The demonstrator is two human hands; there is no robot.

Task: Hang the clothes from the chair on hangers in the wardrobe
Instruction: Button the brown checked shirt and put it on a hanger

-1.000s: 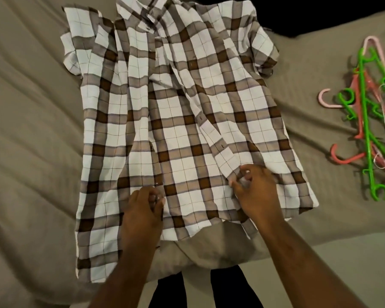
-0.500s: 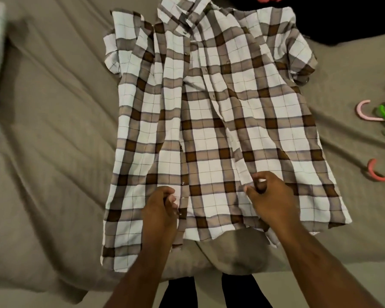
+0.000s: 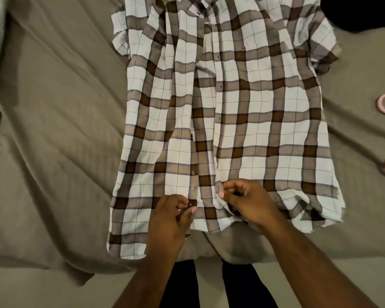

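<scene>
On the bed point(image 3: 53, 134), the plaid shirt point(image 3: 264, 112) lies flat and face up, collar away from the person. Compared with a second ago, the right front panel has been drawn inward, so its buttonhole edge now runs close beside the button edge. This suggests fastening is about to begin near the hem; hanging has not started. The left hand point(image 3: 171, 215) pinches the button edge at a lower button, fingers curled. The right hand point(image 3: 247, 202) pinches the buttonhole edge between thumb and forefinger. The pink hanger hooks point(image 3: 384, 104) lie well apart at the right edge.
</scene>
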